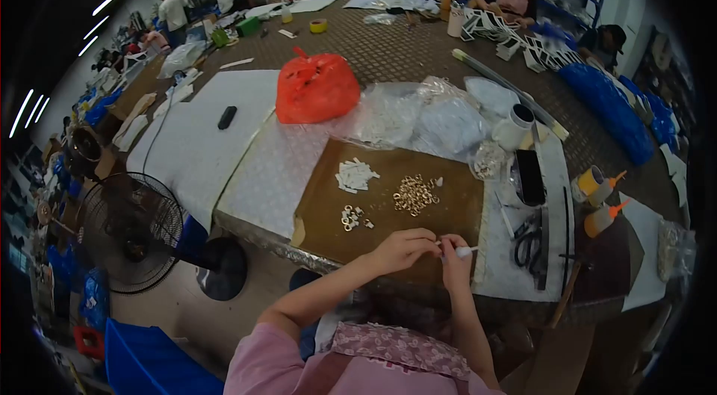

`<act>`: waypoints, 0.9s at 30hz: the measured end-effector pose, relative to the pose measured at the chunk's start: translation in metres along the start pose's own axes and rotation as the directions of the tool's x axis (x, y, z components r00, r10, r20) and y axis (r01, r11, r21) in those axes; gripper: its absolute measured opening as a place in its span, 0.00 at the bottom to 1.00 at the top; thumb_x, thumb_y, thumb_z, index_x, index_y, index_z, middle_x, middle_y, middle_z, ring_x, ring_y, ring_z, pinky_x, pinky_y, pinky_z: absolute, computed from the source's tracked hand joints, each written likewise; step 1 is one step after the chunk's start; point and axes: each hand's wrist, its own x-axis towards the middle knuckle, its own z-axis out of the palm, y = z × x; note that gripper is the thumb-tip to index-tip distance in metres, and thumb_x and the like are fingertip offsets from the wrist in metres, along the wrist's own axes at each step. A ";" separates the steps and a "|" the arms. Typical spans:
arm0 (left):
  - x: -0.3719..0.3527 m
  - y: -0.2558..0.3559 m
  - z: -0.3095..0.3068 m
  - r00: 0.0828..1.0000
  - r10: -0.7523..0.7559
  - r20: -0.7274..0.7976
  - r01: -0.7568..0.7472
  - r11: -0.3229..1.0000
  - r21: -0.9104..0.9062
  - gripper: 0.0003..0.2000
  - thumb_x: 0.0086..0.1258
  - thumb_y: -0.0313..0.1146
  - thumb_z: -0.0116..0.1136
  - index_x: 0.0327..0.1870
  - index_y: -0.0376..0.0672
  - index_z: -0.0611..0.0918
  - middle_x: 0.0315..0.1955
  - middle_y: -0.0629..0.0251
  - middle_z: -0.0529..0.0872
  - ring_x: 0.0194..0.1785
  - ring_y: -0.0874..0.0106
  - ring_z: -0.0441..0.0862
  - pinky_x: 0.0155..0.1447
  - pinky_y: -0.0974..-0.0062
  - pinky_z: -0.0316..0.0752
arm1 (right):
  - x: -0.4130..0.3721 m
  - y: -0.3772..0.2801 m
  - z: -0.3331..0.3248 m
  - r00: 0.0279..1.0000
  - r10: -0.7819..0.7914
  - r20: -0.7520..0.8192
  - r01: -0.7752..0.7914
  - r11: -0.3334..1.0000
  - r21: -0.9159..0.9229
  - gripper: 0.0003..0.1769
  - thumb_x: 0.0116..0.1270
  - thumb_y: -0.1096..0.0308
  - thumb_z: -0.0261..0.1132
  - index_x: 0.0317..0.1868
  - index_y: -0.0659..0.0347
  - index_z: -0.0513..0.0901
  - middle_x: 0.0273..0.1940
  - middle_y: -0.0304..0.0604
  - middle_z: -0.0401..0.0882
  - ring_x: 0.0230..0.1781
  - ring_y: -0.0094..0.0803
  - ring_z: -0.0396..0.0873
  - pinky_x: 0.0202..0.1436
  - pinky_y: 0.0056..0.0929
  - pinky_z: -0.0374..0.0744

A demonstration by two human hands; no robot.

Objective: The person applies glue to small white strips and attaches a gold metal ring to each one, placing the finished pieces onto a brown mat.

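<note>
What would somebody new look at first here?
Probably the bright red bag on the table, beyond the brown sheet. Next, perhaps the shiny gold rings heaped on that sheet, just past the left hand. Then maybe the black fan on the floor, left of the table.

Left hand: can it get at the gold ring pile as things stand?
Probably yes: the gold ring pile lies just ahead of the left hand, with only brown sheet visible between, though that hand looks busy.
</note>
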 end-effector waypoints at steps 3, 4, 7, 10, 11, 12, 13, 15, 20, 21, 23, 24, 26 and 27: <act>-0.003 -0.002 0.000 0.996 -0.092 -0.016 0.091 0.994 -0.056 0.09 0.60 0.19 0.58 0.38 0.43 0.84 0.39 0.62 0.81 0.41 0.66 0.82 0.43 0.75 0.78 | -0.001 -0.007 0.001 0.995 0.060 0.082 -0.063 0.997 0.038 0.05 0.66 0.73 0.61 0.41 0.65 0.79 0.34 0.37 0.78 0.31 0.21 0.74 0.35 0.19 0.72; -0.002 -0.004 -0.001 0.991 -0.127 -0.029 0.125 0.989 -0.077 0.09 0.60 0.19 0.58 0.38 0.43 0.84 0.39 0.62 0.81 0.41 0.66 0.82 0.43 0.75 0.78 | 0.000 -0.006 0.001 0.997 0.049 0.068 -0.050 0.999 0.020 0.06 0.65 0.73 0.62 0.42 0.65 0.79 0.34 0.37 0.78 0.31 0.21 0.74 0.36 0.19 0.72; 0.011 -0.002 -0.015 0.950 -0.262 -0.172 0.241 0.961 -0.133 0.07 0.62 0.21 0.58 0.40 0.40 0.83 0.40 0.60 0.81 0.41 0.64 0.81 0.43 0.74 0.77 | 0.000 -0.004 0.001 0.999 0.030 0.041 -0.028 0.998 -0.047 0.11 0.65 0.73 0.63 0.46 0.67 0.79 0.34 0.37 0.78 0.32 0.20 0.75 0.37 0.17 0.74; 0.007 -0.056 -0.028 0.863 -0.342 -0.373 0.459 0.838 0.294 0.07 0.63 0.28 0.58 0.41 0.39 0.82 0.38 0.56 0.80 0.38 0.59 0.80 0.42 0.68 0.76 | 0.001 -0.004 0.003 1.000 0.029 0.001 -0.029 0.999 -0.028 0.10 0.66 0.74 0.61 0.46 0.67 0.78 0.34 0.38 0.77 0.32 0.21 0.75 0.37 0.19 0.74; 0.003 -0.076 -0.029 0.853 -0.313 -0.418 0.484 0.774 0.408 0.08 0.63 0.30 0.59 0.41 0.40 0.82 0.36 0.55 0.80 0.37 0.58 0.79 0.40 0.66 0.75 | 0.001 -0.005 0.004 1.000 0.025 -0.001 -0.025 0.999 -0.034 0.10 0.66 0.74 0.61 0.46 0.67 0.78 0.34 0.38 0.77 0.32 0.21 0.75 0.37 0.19 0.74; 0.007 -0.081 -0.031 0.839 -0.337 -0.426 0.513 0.749 0.418 0.07 0.62 0.31 0.59 0.38 0.40 0.83 0.35 0.54 0.80 0.38 0.55 0.78 0.43 0.63 0.74 | 0.001 -0.005 0.004 1.000 0.023 -0.003 -0.024 0.999 -0.040 0.10 0.66 0.74 0.61 0.46 0.67 0.78 0.34 0.38 0.77 0.32 0.21 0.75 0.37 0.19 0.74; 0.007 -0.089 -0.031 0.850 -0.338 -0.404 0.503 0.748 0.432 0.06 0.61 0.31 0.60 0.37 0.40 0.83 0.35 0.54 0.80 0.38 0.55 0.78 0.43 0.63 0.74 | 0.001 -0.004 0.004 1.000 0.022 -0.006 -0.022 0.999 -0.045 0.10 0.66 0.74 0.61 0.46 0.67 0.78 0.33 0.38 0.78 0.32 0.21 0.75 0.37 0.19 0.74; 0.011 -0.099 -0.030 0.870 -0.342 -0.355 0.480 0.747 0.459 0.06 0.58 0.30 0.62 0.34 0.40 0.83 0.33 0.54 0.80 0.37 0.55 0.79 0.42 0.63 0.74 | 0.001 -0.002 0.003 1.000 0.004 0.002 -0.004 0.998 -0.056 0.10 0.65 0.73 0.62 0.46 0.67 0.79 0.35 0.38 0.78 0.33 0.21 0.75 0.38 0.19 0.75; 0.022 -0.084 -0.033 0.775 -0.537 -0.333 0.622 0.741 0.255 0.07 0.57 0.29 0.64 0.32 0.37 0.82 0.29 0.58 0.81 0.34 0.65 0.80 0.39 0.70 0.75 | 0.000 -0.003 0.002 1.000 -0.006 -0.004 0.006 1.000 -0.026 0.09 0.66 0.72 0.62 0.44 0.66 0.79 0.36 0.38 0.79 0.34 0.20 0.75 0.40 0.20 0.75; 0.023 -0.073 -0.031 0.739 -0.575 -0.352 0.646 0.752 0.129 0.07 0.59 0.30 0.64 0.33 0.35 0.82 0.28 0.60 0.82 0.33 0.71 0.81 0.38 0.74 0.75 | 0.000 -0.001 0.001 1.000 -0.009 -0.011 0.009 1.000 -0.013 0.08 0.66 0.72 0.62 0.44 0.66 0.79 0.37 0.38 0.78 0.35 0.20 0.75 0.40 0.20 0.75; 0.021 -0.046 -0.023 0.660 -0.728 -0.188 0.675 0.684 -0.277 0.07 0.65 0.30 0.60 0.40 0.37 0.82 0.32 0.66 0.83 0.35 0.79 0.80 0.39 0.80 0.74 | 0.001 -0.001 0.000 1.000 -0.022 -0.004 0.022 1.000 0.003 0.07 0.66 0.72 0.62 0.43 0.65 0.79 0.37 0.37 0.78 0.35 0.20 0.76 0.40 0.20 0.75; 0.016 -0.034 -0.016 0.644 -0.759 -0.097 0.638 0.602 -0.480 0.08 0.66 0.30 0.59 0.42 0.37 0.82 0.32 0.67 0.83 0.36 0.80 0.80 0.39 0.81 0.74 | 0.001 -0.002 0.002 1.000 -0.019 -0.025 0.018 1.000 -0.010 0.07 0.66 0.72 0.62 0.43 0.65 0.79 0.37 0.37 0.78 0.35 0.20 0.76 0.40 0.19 0.75; 0.006 -0.018 -0.006 0.651 -0.756 0.065 0.569 0.431 -0.700 0.09 0.69 0.28 0.56 0.48 0.37 0.80 0.34 0.69 0.83 0.37 0.80 0.80 0.41 0.83 0.75 | 0.001 -0.003 0.005 0.998 -0.015 -0.058 0.013 0.999 -0.035 0.07 0.66 0.72 0.62 0.43 0.65 0.79 0.36 0.37 0.79 0.34 0.20 0.76 0.40 0.19 0.75; 0.002 -0.012 -0.001 0.640 -0.763 0.088 0.576 0.401 -0.713 0.10 0.69 0.27 0.55 0.48 0.37 0.80 0.35 0.68 0.83 0.37 0.79 0.81 0.42 0.83 0.75 | 0.002 -0.003 0.004 0.999 -0.007 -0.040 0.005 0.998 -0.056 0.07 0.66 0.72 0.62 0.43 0.65 0.79 0.36 0.37 0.79 0.34 0.20 0.76 0.39 0.19 0.75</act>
